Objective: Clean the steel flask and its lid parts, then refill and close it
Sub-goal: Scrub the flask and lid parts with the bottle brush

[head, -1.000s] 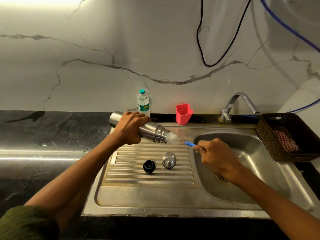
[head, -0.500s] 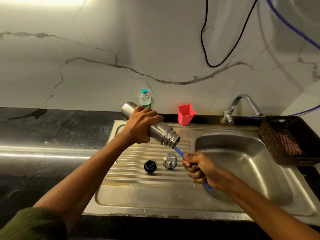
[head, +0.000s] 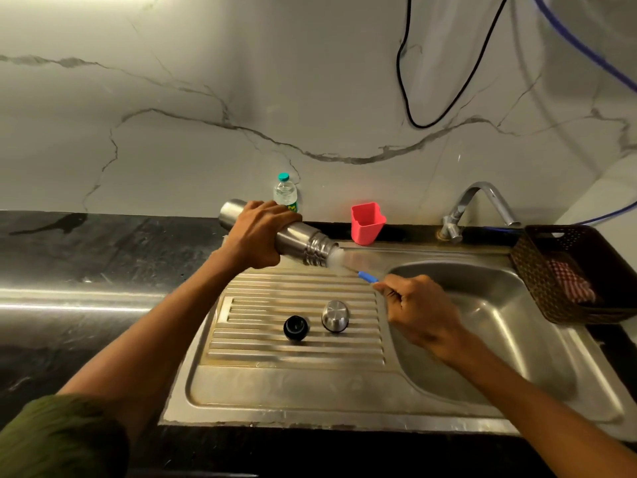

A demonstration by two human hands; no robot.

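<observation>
Over the ribbed drainboard (head: 296,374) of the steel sink (head: 499,339), the left hand (head: 256,236) has its fingers wrapped round the middle of the steel flask (head: 296,241), held nearly level with the open threaded mouth aimed right toward the basin, probably so drips run into the sink and the brush goes in straight. The right hand (head: 418,312) has its fingers closed on the blue handle of the bottle brush (head: 365,276); the white bristle head sits at the flask mouth, blurred, so how deep it goes is unclear. Lid parts lie below on the drainboard, apart from the flask: black inner stopper (head: 295,327) on the left, steel cap (head: 335,315) just beside it on the right, likely parked there to drain and wait their turn. Flask contents not visible. At the far edge of the worktop (head: 103,257), a small water bottle (head: 285,193) holds clear liquid and looks capped; the red cup (head: 367,222) appears empty. Dark basket (head: 537,277) at right holds a checked cloth (head: 568,284). Tap (head: 482,205) is not running; basin looks empty. Judged: inside scrubbing stage, refill not yet done.
</observation>
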